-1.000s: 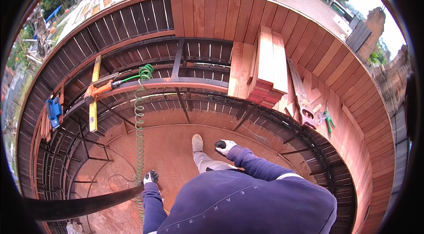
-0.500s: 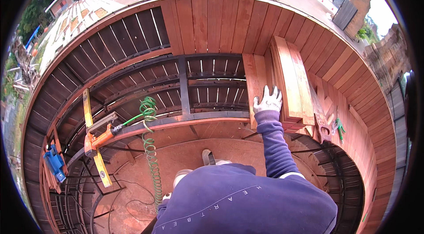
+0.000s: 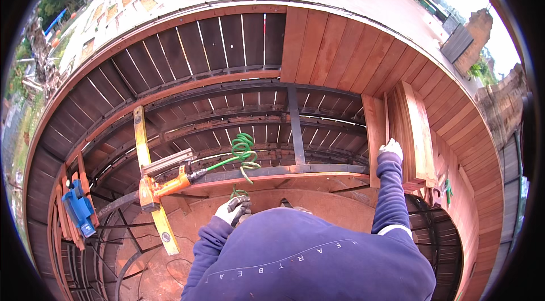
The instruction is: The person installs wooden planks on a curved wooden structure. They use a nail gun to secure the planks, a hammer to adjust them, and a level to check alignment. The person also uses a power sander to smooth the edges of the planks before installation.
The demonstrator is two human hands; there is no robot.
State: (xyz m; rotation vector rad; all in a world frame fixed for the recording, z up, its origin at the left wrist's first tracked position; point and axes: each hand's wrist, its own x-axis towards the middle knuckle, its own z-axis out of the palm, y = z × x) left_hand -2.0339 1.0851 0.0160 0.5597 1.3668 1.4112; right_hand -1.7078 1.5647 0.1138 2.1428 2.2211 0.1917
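The curved dark metal frame [image 3: 294,125] has open gaps between its bars, so a board handled here is best kept over the reddish planking [image 3: 357,51], supported along its length. The stack of boards [image 3: 411,130] sits at the person's right, and a sideways tug might topple it; a straight, level pull on the narrow board [image 3: 386,113] just beside it should leave the rest square. To the left, the yellow level [image 3: 140,136] has the orange nail gun [image 3: 167,186] across it, trailing a green coiled hose [image 3: 243,147]; a board end swung that way could knock them. The right hand [image 3: 391,149] has its fingers curled in by that narrow board, but the back of the glove covers the contact, so I cannot tell whether they grip it. The left hand [image 3: 234,210], below the hose, has bent fingers; its palm is hidden, so what it holds, if anything, is unclear. Past the stack, a green tool [image 3: 448,192] is too small to make out.
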